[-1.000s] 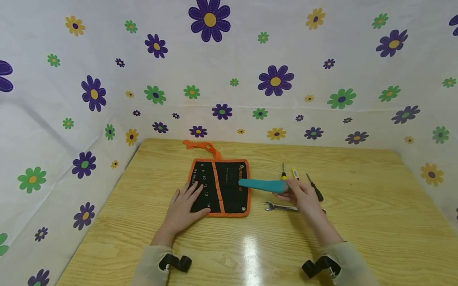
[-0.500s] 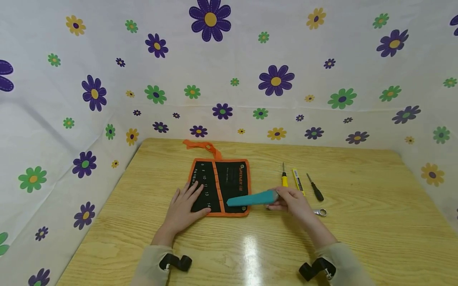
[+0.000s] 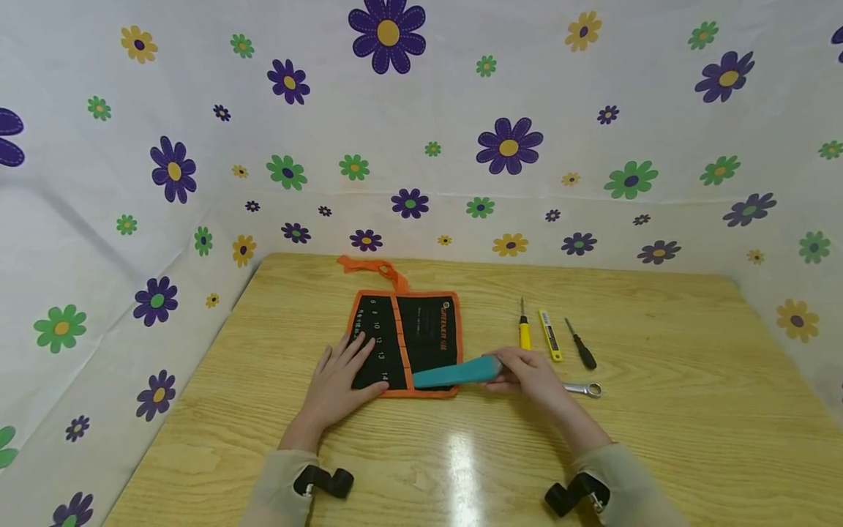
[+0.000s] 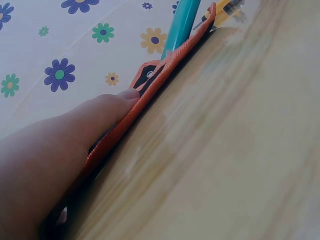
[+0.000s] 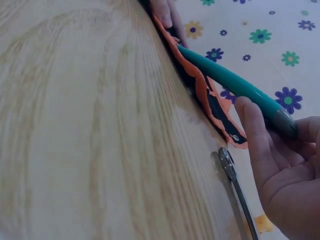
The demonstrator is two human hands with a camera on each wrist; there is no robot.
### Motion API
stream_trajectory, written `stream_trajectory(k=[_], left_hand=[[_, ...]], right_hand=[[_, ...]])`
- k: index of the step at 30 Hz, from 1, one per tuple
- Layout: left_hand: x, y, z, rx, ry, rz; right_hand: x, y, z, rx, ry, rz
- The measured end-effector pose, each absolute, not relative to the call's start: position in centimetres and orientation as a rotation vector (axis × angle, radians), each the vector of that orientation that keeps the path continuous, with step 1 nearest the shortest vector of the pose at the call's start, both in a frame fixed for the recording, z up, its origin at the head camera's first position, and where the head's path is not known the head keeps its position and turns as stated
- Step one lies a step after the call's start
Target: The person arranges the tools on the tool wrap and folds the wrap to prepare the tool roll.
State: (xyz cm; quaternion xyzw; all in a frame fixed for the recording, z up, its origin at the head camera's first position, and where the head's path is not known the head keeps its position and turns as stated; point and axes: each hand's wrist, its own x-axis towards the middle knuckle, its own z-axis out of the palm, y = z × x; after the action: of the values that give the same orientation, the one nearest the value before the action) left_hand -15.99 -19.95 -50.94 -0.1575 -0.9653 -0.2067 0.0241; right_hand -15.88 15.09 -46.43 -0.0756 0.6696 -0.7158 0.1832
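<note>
1. Tool pouch [image 3: 428,329], black cloth with orange edging; laid out on tabletop [image 3: 665,351], numbered 6 to 14 on left part; near edge wavy in right wrist view.
2. Divider strip [image 3: 400,329], orange, running across pouch between numbered part and printed part.
3. Ribbon [image 3: 375,267], orange, loosely bunched at far side of pouch.
4. Left hand [image 3: 339,377], palm down on numbered part of pouch; fingers straight and spread, thumb near orange edge, pressing on cloth.
5. Teal tool [image 3: 454,373], tapered, grey at one end; slanting over printed part of pouch, grey end raised, narrow end at divider strip near number 14. Cannot tell whether inside a pocket or merely against strip.
6. Right hand [image 3: 527,377], pinching grey end of teal tool between thumb and fingers, just beyond right edge of pouch.
7. Wrench [image 3: 582,389], metal, on tabletop; partly hidden behind right hand in head view, ring end exposed.
8. Yellow screwdriver [image 3: 524,333], shaft pointing away, beyond right hand.
9. Yellow strip-shaped item [image 3: 550,337], dark label, between both screwdrivers.
10. Black screwdriver [image 3: 581,348], slanted, handle toward wrench.
11. Backdrop [image 3: 448,88], white, with purple, green and yellow flowers.
</note>
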Motion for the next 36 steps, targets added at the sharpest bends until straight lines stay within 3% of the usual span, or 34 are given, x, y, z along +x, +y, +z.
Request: stream_trajectory(k=[9, 26, 36], left_hand=[[-16.1, -19.9, -50.7, -0.489, -2.993, -0.645], [-16.1, -20.0, -50.7, -0.488, -2.996, -0.646], [-16.0, -19.9, -50.5, -0.494, -2.991, -0.659]], right_hand=[[-16.1, 14.6, -46.6, -0.175, 1.866, -1.995], [-16.3, 13.2, -46.6, -0.239, 2.404, -1.673], [-16.0, 12.9, -46.5, -0.46, 2.402, -1.569]])
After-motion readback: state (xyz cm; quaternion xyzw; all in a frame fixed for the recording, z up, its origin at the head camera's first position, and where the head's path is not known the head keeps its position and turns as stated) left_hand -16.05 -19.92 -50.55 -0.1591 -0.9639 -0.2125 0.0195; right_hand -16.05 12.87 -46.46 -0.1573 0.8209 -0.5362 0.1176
